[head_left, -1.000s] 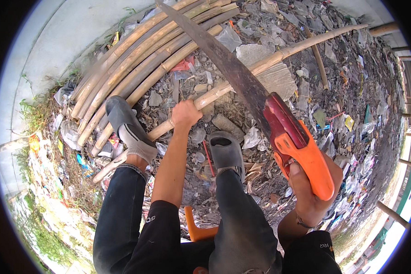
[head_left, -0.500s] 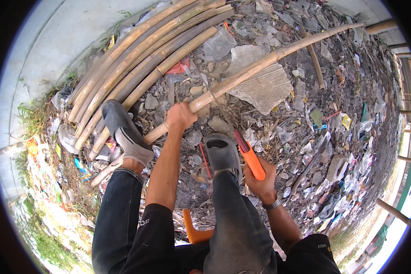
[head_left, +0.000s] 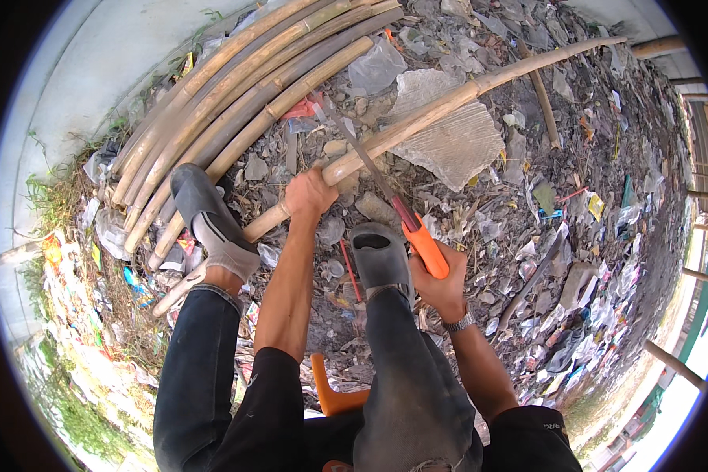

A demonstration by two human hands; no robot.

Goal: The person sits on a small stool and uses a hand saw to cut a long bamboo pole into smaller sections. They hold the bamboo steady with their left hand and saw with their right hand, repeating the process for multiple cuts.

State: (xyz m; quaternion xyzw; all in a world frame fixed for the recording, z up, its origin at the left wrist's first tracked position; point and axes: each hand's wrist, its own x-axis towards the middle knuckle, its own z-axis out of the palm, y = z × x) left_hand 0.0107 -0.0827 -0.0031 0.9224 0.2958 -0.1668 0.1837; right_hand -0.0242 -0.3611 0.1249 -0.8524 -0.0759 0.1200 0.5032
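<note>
A long bamboo pole (head_left: 440,101) lies slantwise in front of me, its near end at the lower left. My left hand (head_left: 310,193) is closed around it, a little ahead of my left shoe (head_left: 199,198), which presses on the pole. My right hand (head_left: 440,277) grips the orange handle of a handsaw (head_left: 426,247). The saw's blade crosses the pole just to the right of my left hand and points up and left. Whether the teeth have cut into the bamboo, I cannot tell.
Several bamboo poles (head_left: 236,118) lie side by side at the upper left, near a pale wall (head_left: 79,86). A rough concrete slab (head_left: 448,138) rests under the pole. Litter and stones cover the ground. An orange object (head_left: 330,397) shows between my legs.
The saw and my right hand have moved forward and slightly left, so more blade reaches past the pole. My left hand keeps its hold on the pole.
</note>
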